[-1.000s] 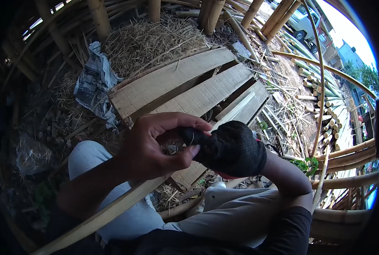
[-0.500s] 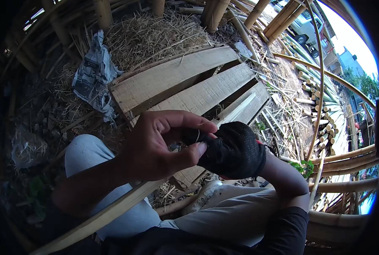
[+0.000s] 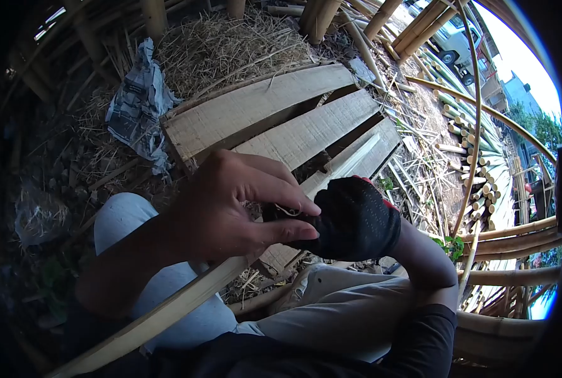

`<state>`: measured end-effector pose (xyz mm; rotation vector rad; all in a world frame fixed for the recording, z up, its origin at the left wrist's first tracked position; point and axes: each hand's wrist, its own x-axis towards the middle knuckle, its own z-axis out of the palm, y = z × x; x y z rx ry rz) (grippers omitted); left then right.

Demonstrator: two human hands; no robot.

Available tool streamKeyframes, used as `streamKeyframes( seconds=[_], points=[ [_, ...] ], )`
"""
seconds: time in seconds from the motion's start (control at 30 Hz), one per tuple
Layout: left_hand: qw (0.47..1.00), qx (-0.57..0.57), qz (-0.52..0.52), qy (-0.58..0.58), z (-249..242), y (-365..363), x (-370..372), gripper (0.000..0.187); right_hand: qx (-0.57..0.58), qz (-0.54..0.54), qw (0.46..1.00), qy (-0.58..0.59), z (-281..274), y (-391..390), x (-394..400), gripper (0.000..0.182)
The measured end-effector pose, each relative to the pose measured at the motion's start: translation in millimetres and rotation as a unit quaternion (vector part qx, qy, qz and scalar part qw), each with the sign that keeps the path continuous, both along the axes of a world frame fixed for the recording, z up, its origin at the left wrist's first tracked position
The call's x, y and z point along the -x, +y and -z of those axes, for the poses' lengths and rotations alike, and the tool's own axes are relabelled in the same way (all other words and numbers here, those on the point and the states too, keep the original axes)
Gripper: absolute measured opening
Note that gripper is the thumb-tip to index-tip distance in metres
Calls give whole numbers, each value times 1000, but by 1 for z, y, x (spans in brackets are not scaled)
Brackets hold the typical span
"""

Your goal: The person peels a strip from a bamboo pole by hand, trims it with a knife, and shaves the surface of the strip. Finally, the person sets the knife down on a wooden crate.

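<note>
Left hand [image 3: 230, 208]: bare, fingers curled shut, thumb and forefinger pinching the fingertip fabric of the black knit glove [image 3: 356, 220]. Right hand [image 3: 350, 217]: inside that glove, loosely fisted, meeting the left hand at centre frame above the lap; whether anything lies within the fist cannot be told. Glove: black mesh weave, red trim at the cuff, fingertip end hidden under the left fingers. Below: knees in light grey trousers [image 3: 338, 315]; long split bamboo strip [image 3: 167, 312] slanting across the left thigh, under the left forearm. Beyond the hands: three pale wooden planks [image 3: 262, 110] side by side on the ground. Upper left: crumpled newspaper [image 3: 136, 104] beside a heap of straw [image 3: 230, 47]. Right: stacked cut bamboo poles [image 3: 482, 151].
</note>
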<state>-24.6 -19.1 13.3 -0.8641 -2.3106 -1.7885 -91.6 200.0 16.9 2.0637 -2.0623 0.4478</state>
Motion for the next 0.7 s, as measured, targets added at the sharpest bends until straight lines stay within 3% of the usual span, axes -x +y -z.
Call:
streamKeyframes(
  seconds=[0.1,0.4,0.7],
  points=[
    [998,60,4,18,-1,-3,-1,13,8,1,1000,27,0,0,-5,18],
    [992,22,-16,-123,-6,-2,-5,13,12,-17,1000,20,-1,-4,-7,14],
    [985,0,-5,-170,-7,-2,-6,14,-31,12,997,-76,6,-4,-14,11]
  ],
)
